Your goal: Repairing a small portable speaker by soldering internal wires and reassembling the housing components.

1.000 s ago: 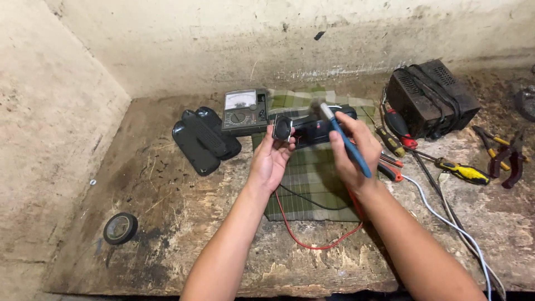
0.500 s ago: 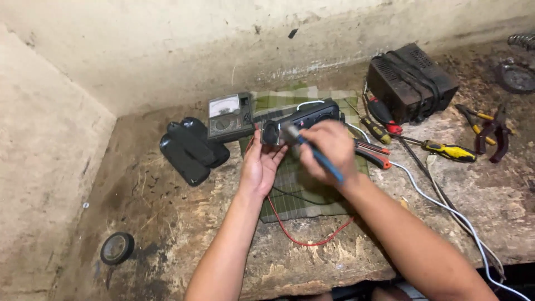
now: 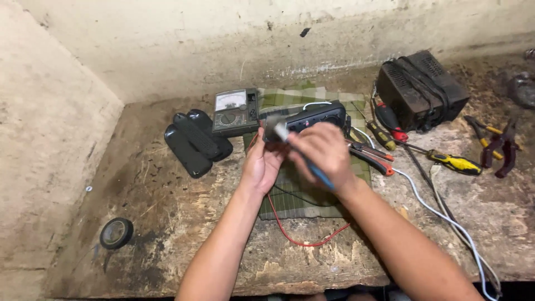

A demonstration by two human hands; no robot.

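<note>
My left hand [image 3: 261,163] grips the near left end of a small black device [image 3: 312,117] lying on a green plaid cloth [image 3: 292,195]. My right hand [image 3: 323,153] holds a blue-handled brush [image 3: 304,159] with its pale bristle head against the device's left end. A red wire [image 3: 290,228] loops out from under my hands over the cloth's front edge. An analogue multimeter [image 3: 235,111] rests just left of the device.
Two black plastic covers [image 3: 195,142] lie left of the meter. A roll of black tape [image 3: 116,233] sits near the front left. A black box [image 3: 421,89], screwdrivers [image 3: 454,161], pliers [image 3: 499,145] and a white cable [image 3: 446,220] crowd the right side.
The brush has swung down from a raised position to the device's left end. My right hand has moved left over the device. The view has shifted slightly.
</note>
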